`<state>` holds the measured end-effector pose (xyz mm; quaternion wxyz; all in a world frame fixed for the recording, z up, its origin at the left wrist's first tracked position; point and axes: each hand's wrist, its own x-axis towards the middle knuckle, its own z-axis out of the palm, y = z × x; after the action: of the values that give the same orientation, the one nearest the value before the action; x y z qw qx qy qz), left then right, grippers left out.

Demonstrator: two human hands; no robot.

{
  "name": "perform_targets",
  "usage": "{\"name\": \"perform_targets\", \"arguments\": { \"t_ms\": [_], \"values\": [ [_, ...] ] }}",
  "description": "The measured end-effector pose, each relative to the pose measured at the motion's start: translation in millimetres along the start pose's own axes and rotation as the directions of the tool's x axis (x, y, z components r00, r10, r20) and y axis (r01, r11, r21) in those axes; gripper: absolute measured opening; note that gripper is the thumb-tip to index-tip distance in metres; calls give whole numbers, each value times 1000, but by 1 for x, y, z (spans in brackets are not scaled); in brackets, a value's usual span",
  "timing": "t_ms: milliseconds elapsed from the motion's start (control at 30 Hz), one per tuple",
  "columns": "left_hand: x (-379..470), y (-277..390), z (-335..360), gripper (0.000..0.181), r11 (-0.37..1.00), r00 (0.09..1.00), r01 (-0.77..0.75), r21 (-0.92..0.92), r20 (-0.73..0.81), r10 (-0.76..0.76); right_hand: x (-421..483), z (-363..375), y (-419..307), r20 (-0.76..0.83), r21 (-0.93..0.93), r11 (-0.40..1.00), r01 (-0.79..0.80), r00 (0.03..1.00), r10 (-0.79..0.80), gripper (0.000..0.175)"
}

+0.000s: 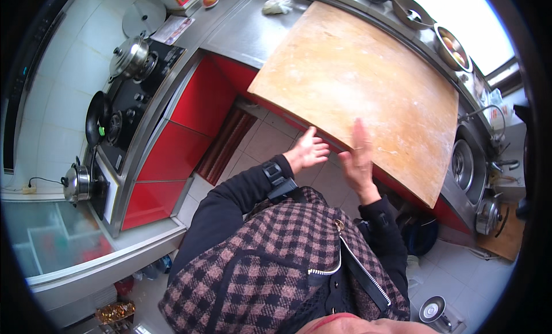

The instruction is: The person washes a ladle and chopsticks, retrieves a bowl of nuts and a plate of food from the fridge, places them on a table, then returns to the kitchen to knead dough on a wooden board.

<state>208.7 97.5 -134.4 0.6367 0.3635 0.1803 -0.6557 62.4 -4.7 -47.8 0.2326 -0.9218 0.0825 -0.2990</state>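
A large wooden board (353, 71) lies on the steel counter, its surface dusted with white powder. My left hand (308, 150) is just off the board's front edge, palm turned inward, fingers apart and holding nothing. My right hand (359, 161) is upright at the same edge, blurred, with its fingers together and straight and the thumb apart. Its fingertips overlap the board in the view; whether they touch it, I cannot tell. Nothing shows in this hand either. At the board's far left corner, a small tied plastic bag (277, 6) rests on the steel counter (241, 28).
Left is a black gas hob (133, 101) with a lidded steel pot (129, 58) and a black frying pan (98, 118). A steel sink (463, 166) adjoins the board at right. Behind it stand a bowl of fruit (453, 47) and a pan (412, 13). Red cabinets (172, 150) border the tiled floor.
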Motion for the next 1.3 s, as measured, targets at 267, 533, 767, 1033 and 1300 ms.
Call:
{"name": "perform_targets", "arguments": {
  "t_ms": [267,533,767,1033,1300],
  "values": [
    [-74,146,-104,67,974,877,-145,-174,434,208,31,137,-10,422,-279,951,135,907,-5,49],
    [99,326,-224,37,853,861,-506,-126,-130,491,-8,246,-59,610,-181,960,-214,742,280,22],
    [157,332,-223,23,883,913,-349,-314,101,396,-36,268,-56,756,-376,848,-374,406,514,25],
    [52,297,-279,26,896,909,-417,149,87,409,-37,376,9,882,-253,924,-285,325,342,22],
    [-62,247,-366,49,55,395,-207,977,32,918,13,566,99,806,-60,877,-476,496,324,16]
  ]
}}
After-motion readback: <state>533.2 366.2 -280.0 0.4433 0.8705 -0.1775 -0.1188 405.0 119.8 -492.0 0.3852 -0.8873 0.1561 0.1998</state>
